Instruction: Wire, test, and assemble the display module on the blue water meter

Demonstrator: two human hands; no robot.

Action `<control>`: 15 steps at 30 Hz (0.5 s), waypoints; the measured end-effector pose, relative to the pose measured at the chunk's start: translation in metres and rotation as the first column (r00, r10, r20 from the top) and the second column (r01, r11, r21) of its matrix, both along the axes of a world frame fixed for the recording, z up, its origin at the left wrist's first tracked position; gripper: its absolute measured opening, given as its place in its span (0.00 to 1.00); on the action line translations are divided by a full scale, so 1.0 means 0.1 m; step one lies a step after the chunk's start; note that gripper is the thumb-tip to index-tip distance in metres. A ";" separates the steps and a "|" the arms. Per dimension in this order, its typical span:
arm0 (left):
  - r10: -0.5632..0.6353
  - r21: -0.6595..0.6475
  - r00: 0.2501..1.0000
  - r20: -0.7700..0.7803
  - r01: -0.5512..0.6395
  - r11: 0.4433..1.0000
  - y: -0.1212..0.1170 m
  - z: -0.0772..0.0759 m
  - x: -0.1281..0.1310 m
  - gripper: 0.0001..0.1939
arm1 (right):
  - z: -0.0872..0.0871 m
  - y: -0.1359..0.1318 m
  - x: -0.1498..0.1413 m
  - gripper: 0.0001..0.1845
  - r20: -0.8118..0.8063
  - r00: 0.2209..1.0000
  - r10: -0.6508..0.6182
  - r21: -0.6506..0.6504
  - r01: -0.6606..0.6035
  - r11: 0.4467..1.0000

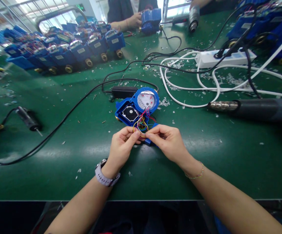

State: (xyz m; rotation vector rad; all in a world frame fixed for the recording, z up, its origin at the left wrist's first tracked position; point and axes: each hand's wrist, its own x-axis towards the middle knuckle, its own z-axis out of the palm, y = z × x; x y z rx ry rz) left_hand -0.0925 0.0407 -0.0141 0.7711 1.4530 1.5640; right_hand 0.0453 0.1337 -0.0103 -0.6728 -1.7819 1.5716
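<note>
A blue water meter (135, 101) with a round clear-covered dial (146, 100) lies on the green table in front of me. Its square compartment beside the dial is uncovered and shows a black part with a white border. Thin coloured wires (142, 121) rise from the meter toward my fingers. My left hand (125, 143) pinches some of these wires at the meter's near side. Close beside it, my right hand (166, 139) pinches wires too, its fingertips almost meeting the left ones. The exact wire ends between the fingers are too small to make out.
A heat gun (253, 109) lies at the right and a black-handled screwdriver-like tool (28, 119) at the left, its cord looping across the table. Behind are a white power strip (225, 59), a black adapter (124, 92) and rows of blue meters (62, 55). A co-worker's hand (134, 21) holds another meter.
</note>
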 end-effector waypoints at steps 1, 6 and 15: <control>-0.010 -0.006 1.000 0.002 0.010 1.000 0.00 0.00 -0.01 0.11 | 0.00 0.00 0.00 0.09 -0.002 1.000 -0.005 -0.022 0.005 1.000; -0.026 -0.027 1.000 0.009 0.026 0.999 0.00 0.01 -0.02 0.12 | -0.01 -0.01 0.00 0.08 0.004 0.999 -0.038 -0.030 0.038 0.999; -0.001 -0.011 0.995 0.097 0.002 1.000 -0.01 0.03 -0.03 0.10 | 0.05 -0.03 0.06 0.09 -0.077 0.996 -0.046 0.425 0.074 0.902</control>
